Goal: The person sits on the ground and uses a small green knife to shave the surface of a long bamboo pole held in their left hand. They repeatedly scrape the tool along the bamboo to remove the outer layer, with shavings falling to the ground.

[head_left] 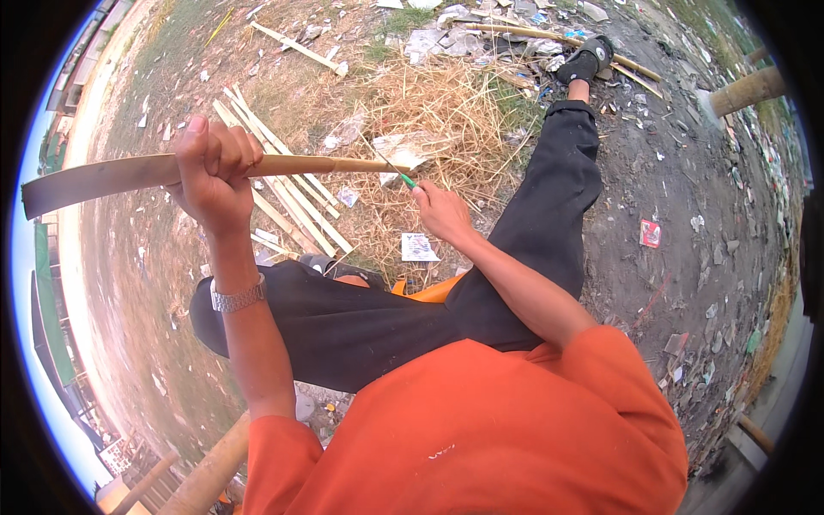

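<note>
My left hand [215, 172], with a metal-band watch [239, 296] on its wrist, is closed round a long split bamboo piece [103, 180]. The piece lies almost level across the view, its wide end at the far left and its narrow end near my right hand. My right hand [442, 210] is closed on the green handle of a thin-bladed knife [406, 179]. The dark blade crosses the bamboo's narrow end; whether it bites into it, I cannot tell.
Several pale bamboo strips [287, 193] lie on the ground beyond my left knee. Dry straw-like shavings [446, 129] are heaped between my legs. My right leg [549, 197] stretches forward toward a bamboo pole [524, 32] amid scattered litter. A thick bamboo post [748, 92] stands at the right.
</note>
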The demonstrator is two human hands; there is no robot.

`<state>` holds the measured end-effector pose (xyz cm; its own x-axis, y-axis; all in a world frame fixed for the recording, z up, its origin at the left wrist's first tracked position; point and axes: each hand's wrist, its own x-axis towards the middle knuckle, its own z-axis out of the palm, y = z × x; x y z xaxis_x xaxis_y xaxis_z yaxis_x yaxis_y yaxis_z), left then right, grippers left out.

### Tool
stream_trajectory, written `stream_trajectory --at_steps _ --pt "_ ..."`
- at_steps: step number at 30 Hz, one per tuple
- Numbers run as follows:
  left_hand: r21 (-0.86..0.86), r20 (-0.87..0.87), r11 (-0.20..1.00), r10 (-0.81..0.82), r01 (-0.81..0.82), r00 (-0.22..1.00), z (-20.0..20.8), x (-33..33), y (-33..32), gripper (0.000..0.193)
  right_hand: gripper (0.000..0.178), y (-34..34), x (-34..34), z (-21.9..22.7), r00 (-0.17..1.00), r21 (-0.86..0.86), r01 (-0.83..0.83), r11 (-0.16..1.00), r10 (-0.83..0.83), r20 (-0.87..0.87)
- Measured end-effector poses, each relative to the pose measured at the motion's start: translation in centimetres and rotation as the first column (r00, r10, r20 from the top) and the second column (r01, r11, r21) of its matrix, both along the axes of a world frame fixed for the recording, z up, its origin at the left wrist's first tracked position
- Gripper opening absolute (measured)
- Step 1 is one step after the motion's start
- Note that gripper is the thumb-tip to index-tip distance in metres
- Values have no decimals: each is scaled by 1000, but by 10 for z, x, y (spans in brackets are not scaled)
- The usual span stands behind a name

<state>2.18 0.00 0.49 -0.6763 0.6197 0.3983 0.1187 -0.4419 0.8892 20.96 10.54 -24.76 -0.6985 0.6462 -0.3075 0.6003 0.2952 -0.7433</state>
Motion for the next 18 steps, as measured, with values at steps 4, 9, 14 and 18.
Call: stream_trajectory --at_steps 4,9,14,18 --pt "-22 -39 1000 -16 15 999 2 4 1 41 53 -3 -6 11 1000 -106 -13 994 14 9" --pt "-37 -23 999 -7 7 1000 2 3 -2 42 53 -12 -13 26 992 -121 -21 992 6 -129" --pt "-17 -21 999 -34 33 999 -1 -3 -9 41 57 -7 -12 38 1000 -123 -5 992 4 -5" --pt "-4 -31 990 -138 138 990 -4 -1 -9 41 57 -14 -11 56 999 -151 -9 988 2 -48"
